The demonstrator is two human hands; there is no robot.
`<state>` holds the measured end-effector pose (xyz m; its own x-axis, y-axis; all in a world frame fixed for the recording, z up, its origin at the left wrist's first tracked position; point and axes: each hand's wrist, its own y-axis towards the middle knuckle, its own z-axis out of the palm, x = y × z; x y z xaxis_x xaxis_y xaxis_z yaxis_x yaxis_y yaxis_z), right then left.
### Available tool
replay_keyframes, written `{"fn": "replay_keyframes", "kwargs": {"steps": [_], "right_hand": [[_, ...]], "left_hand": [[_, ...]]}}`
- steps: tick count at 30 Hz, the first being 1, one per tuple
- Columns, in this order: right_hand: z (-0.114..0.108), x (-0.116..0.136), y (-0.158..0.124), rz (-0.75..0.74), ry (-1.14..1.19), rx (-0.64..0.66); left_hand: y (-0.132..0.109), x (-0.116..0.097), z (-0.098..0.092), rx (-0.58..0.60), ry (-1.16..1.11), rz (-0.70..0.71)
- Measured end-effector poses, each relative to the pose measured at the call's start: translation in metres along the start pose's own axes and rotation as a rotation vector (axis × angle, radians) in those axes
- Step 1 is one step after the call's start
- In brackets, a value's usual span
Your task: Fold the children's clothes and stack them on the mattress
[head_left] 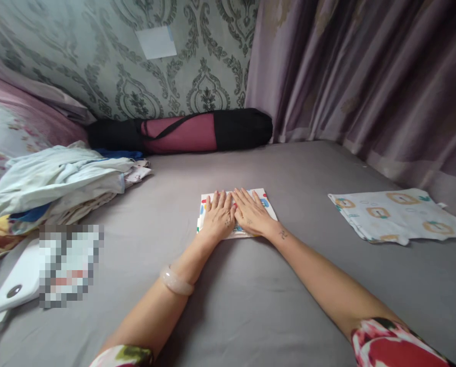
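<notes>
A small folded cloth (268, 203), white with colourful dots, lies on the grey bed sheet (220, 306). My left hand (218, 214) rests flat on its left half, fingers stretched out and pointing away from me. On the right half, my right hand (253, 213) presses down with the palm flat and the fingers apart. The two thumbs meet near the middle of the cloth. Much of the cloth's pattern is hidden under both hands.
At the right lies a folded white cloth (377, 224) with lion-like prints. A heap of clothes (67, 178) sits at the left, near a white device (25, 270) and a blurred-out item (73, 267). A black and pink roll bag (182, 133) lies along the wall, beside purple curtains (327, 76).
</notes>
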<state>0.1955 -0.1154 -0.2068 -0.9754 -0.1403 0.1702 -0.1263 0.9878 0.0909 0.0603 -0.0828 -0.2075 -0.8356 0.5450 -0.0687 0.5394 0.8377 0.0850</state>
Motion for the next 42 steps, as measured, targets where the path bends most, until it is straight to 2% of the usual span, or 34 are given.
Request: {"fn": "replay_keyframes", "kwargs": {"steps": [6, 10, 17, 24, 32, 37, 40, 42], "right_hand": [[0.0, -0.002, 0.001, 0.027, 0.014, 0.059], [0.002, -0.002, 0.001, 0.054, 0.029, 0.045], [0.003, -0.001, 0.002, 0.246, 0.014, 0.005], [0.001, -0.002, 0.001, 0.417, -0.012, -0.013], [0.002, -0.009, -0.001, 0.508, -0.014, 0.0], [-0.005, -0.016, -0.003, 0.469, 0.0, 0.007], [-0.012, -0.016, -0.003, 0.357, 0.004, -0.061], [-0.016, -0.012, -0.003, 0.251, 0.007, -0.098]], "left_hand": [[0.001, 0.003, 0.003, 0.038, 0.019, -0.014], [0.004, 0.004, 0.006, 0.029, -0.003, -0.039], [0.003, 0.007, 0.003, 0.022, 0.004, -0.148], [0.003, 0.014, 0.001, 0.089, -0.062, -0.286], [0.002, 0.021, -0.004, 0.123, -0.073, -0.332], [0.002, 0.026, -0.003, 0.092, -0.086, -0.324], [0.0, 0.022, -0.006, -0.031, -0.048, -0.272], [-0.001, 0.014, -0.009, -0.13, -0.012, -0.176]]}}
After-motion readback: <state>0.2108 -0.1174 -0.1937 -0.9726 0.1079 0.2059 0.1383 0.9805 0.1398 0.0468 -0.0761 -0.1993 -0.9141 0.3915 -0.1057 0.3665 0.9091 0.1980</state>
